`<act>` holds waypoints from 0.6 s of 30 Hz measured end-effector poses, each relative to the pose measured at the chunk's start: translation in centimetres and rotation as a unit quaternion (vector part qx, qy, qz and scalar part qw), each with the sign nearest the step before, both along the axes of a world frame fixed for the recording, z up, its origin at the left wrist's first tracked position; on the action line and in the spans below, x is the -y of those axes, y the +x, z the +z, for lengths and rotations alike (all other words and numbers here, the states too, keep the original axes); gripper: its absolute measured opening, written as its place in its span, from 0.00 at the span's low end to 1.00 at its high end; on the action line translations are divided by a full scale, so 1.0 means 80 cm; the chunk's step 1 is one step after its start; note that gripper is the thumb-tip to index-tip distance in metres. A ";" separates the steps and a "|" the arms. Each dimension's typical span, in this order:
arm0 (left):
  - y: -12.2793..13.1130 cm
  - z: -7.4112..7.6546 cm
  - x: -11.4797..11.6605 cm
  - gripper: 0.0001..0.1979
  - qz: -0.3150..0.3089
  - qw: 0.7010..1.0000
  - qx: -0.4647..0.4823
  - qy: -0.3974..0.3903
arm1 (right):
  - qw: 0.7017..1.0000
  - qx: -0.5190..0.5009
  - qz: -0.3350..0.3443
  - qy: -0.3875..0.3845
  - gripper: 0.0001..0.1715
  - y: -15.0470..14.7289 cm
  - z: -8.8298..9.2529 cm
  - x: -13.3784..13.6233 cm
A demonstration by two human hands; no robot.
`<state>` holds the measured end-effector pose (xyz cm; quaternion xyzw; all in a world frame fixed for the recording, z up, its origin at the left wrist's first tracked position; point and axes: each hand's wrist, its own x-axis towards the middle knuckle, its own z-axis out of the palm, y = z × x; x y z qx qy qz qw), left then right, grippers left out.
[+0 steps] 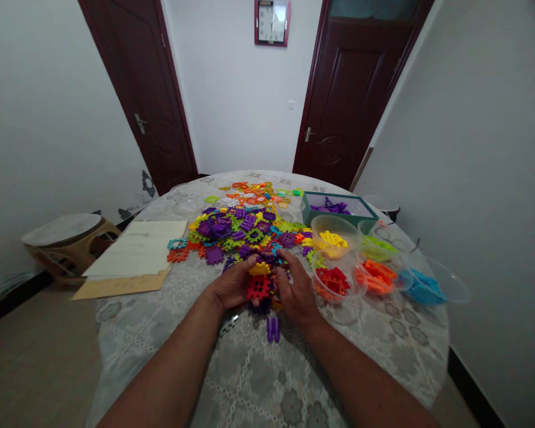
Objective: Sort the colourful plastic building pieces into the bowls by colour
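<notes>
My left hand (pixel 234 283) and my right hand (pixel 296 292) grip a cluster of interlocking plastic building pieces (pixel 259 285) between them, above the near part of the table. The cluster shows a red square grid piece (pixel 258 288), a yellow piece (pixel 260 268) and purple parts. Its inner joins are hidden by my fingers. Just below my hands, a purple double-bar piece (pixel 273 329) stands on the lace-patterned tablecloth (pixel 258 368). A large heap of mixed purple, green, orange and yellow pieces (pixel 241 229) lies directly beyond my hands.
Clear bowls of sorted yellow (pixel 333 239), red (pixel 333 281), orange (pixel 375 276), green (pixel 374 247) and blue pieces (pixel 421 287) stand on the right, beside a teal box (pixel 339 208) of purple pieces. Paper sheets (pixel 136 249) lie on the left, over an envelope (pixel 120 286).
</notes>
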<state>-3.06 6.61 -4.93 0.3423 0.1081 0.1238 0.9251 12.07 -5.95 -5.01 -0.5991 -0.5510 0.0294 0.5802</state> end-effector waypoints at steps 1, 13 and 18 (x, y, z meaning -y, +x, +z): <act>0.000 0.000 0.000 0.28 -0.008 1.000 -0.005 0.003 | 1.000 -0.006 0.003 -0.007 0.24 0.000 0.002 0.000; 0.004 0.011 0.008 0.35 -0.007 0.999 0.022 0.025 | 0.998 -0.041 -0.051 0.003 0.12 -0.001 0.009 0.002; 0.004 0.009 0.007 0.34 0.000 0.999 0.027 0.024 | 0.998 -0.002 -0.065 0.019 0.09 -0.003 0.012 0.005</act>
